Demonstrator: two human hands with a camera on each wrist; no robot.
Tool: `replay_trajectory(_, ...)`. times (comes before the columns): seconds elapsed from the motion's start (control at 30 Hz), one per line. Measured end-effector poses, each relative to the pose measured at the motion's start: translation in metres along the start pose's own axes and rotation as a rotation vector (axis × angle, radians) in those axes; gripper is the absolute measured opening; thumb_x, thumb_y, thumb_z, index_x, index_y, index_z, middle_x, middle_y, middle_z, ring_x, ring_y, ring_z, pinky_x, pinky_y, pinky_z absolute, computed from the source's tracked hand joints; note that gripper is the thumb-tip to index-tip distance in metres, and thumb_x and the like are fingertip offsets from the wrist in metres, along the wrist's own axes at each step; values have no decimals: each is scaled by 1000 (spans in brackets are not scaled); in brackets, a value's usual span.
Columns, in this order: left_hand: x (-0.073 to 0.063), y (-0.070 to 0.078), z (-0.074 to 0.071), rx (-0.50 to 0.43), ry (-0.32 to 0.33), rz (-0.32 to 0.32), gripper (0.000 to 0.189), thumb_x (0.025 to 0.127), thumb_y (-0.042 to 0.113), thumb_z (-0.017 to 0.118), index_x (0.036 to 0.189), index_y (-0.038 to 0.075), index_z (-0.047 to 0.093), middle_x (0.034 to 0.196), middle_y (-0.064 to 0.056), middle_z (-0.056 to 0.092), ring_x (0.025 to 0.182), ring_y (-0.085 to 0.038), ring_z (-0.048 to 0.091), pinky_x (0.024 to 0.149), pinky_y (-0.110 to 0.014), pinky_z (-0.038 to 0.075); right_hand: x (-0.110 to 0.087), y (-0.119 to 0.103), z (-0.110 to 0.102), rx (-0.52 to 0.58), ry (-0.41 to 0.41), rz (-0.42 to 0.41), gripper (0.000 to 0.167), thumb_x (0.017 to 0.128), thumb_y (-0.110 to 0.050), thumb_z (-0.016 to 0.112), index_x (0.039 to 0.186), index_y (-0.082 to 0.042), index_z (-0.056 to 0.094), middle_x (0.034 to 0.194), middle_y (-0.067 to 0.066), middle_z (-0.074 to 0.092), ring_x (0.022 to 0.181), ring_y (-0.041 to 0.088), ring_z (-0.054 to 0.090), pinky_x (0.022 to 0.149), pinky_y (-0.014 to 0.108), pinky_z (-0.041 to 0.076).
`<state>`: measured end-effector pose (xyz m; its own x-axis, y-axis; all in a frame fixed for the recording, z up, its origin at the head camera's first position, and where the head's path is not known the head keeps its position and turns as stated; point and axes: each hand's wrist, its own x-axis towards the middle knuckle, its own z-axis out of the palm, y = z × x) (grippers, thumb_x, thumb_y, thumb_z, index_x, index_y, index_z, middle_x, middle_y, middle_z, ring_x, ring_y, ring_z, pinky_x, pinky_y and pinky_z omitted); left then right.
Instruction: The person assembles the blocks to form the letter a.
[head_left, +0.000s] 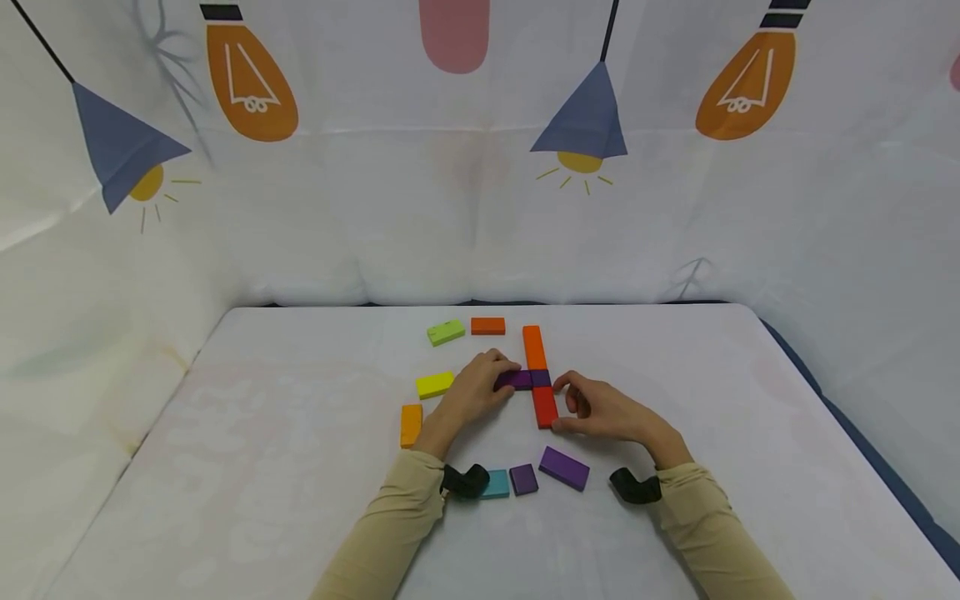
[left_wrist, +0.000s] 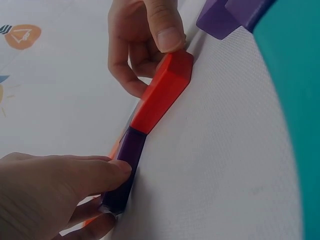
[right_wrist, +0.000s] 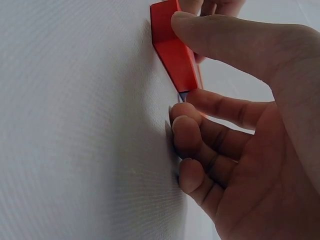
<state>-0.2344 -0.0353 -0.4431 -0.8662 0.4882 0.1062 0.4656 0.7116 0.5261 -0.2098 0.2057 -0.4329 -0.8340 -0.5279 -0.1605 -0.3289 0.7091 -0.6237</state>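
Observation:
My left hand (head_left: 474,388) pinches a dark purple block (head_left: 514,380) between thumb and fingers. That block lies crosswise, its right end against a small dark purple square block (head_left: 540,378). The square sits between an orange block (head_left: 534,347) on the far side and a red block (head_left: 545,407) on the near side, making a column. To the right of this column is my right hand (head_left: 607,410). Its thumb touches the red block (right_wrist: 175,50) near the near end, and the index fingertip is right at the small square. The other fingers curl loosely beneath the palm.
Around the hands lie a lime green block (head_left: 446,332), another orange block (head_left: 487,326), a yellow block (head_left: 435,385) and an amber block (head_left: 410,425). Nearer are a teal block (head_left: 496,484), a small purple block (head_left: 523,479) and a longer purple block (head_left: 564,468).

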Motion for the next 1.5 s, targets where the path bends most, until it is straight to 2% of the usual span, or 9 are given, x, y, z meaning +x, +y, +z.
replay_trajectory(0.57,-2,-1,0,-11,10,19,38,89,18,66,125,13,60,116,-7,60,107,-21,55,99,-34,46,-2,0,2,-14,5,-9,49,81,-37,73,116,-13,49,83,-1,53,70,11,49,61,21,43)
replay_trajectory(0.83,-2,-3,-4,-26,18,16,38,89,20,65,126,12,60,117,-8,61,105,-20,58,97,-34,47,-2,-1,2,-16,2,3,51,82,-45,70,117,-15,49,84,-2,52,73,12,50,63,22,43)
replay_trajectory(1.1,-1,-5,-6,-36,46,-3,34,92,29,61,122,13,63,114,-5,63,103,-18,60,94,-33,49,-3,2,2,-27,24,-27,51,83,-47,68,116,-13,51,82,-4,52,72,10,49,63,21,43)
replay_trajectory(1.5,-3,-13,-16,-99,127,-45,29,90,22,64,118,14,65,115,-3,62,104,-21,58,88,-36,50,3,7,-1,19,136,-30,20,93,-31,59,104,-15,59,81,-4,59,74,11,53,65,22,47)
